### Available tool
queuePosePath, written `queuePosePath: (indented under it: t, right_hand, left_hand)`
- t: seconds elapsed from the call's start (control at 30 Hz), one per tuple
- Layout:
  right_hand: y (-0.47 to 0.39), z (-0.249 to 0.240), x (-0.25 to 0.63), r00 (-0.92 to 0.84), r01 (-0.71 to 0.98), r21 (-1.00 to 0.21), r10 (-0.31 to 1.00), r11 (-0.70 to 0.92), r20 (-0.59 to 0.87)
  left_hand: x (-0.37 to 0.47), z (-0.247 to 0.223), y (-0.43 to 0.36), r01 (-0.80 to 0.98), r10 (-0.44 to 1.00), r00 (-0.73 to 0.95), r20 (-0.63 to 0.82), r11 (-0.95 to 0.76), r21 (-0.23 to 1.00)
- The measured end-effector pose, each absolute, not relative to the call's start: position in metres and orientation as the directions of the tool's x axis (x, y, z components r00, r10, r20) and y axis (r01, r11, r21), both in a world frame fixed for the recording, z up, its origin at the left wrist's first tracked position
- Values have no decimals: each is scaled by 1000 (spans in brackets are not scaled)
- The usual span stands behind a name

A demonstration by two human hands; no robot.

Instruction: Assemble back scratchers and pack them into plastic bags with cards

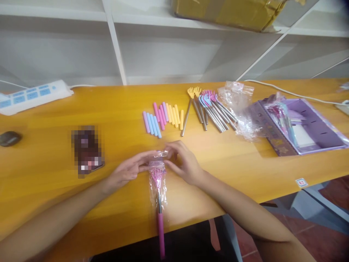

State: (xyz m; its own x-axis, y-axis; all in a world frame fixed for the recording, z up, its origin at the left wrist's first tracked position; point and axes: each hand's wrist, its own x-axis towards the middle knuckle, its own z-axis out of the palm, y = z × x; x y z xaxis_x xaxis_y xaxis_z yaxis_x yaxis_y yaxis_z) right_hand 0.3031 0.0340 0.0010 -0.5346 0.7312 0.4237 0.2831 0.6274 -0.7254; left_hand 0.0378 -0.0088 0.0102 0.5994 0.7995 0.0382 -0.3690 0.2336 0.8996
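A pink back scratcher (160, 233) with a metal rod lies in a clear plastic bag (165, 189), its pink handle pointing at me past the table's front edge. My left hand (129, 167) grips the left side of the bag's top end between thumb and fingers. At the right side of that end, my right hand (187, 163) has its curled fingertips on the plastic. Beyond my hands lie several loose handle tubes, among them blue (153, 125), pink (160, 114) and yellow (174, 115) ones. Back scratcher heads on metal rods (218, 112) are piled to their right.
Empty clear bags (242, 112) lie right of the rods. A purple box (321, 123) holding bagged back scratchers stands at the right. On the left are a power strip (38, 95), a dark mouse (10, 138) and a blurred-out phone-like object (87, 151). White shelves (163, 51) stand behind.
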Motion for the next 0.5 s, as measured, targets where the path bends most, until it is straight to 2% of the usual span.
queuePosePath:
  t: [0.13,0.27,0.43,0.5]
  right_hand:
    - [34,3,304,-583,220,-639,625,737,520]
    - [31,4,304,-662,195,-581,543,791,517]
    - [29,2,295,-670,108,-624,521,774,529]
    - [27,-1,289,-621,89,-675,571,732,537]
  left_hand:
    - [36,2,-12,-395,810,582,72,204,896]
    - [35,2,-13,-290,788,615,0,226,930]
    - [40,2,-16,-74,873,481,-82,134,988]
    - [42,0,-18,-15,912,403,-75,89,996]
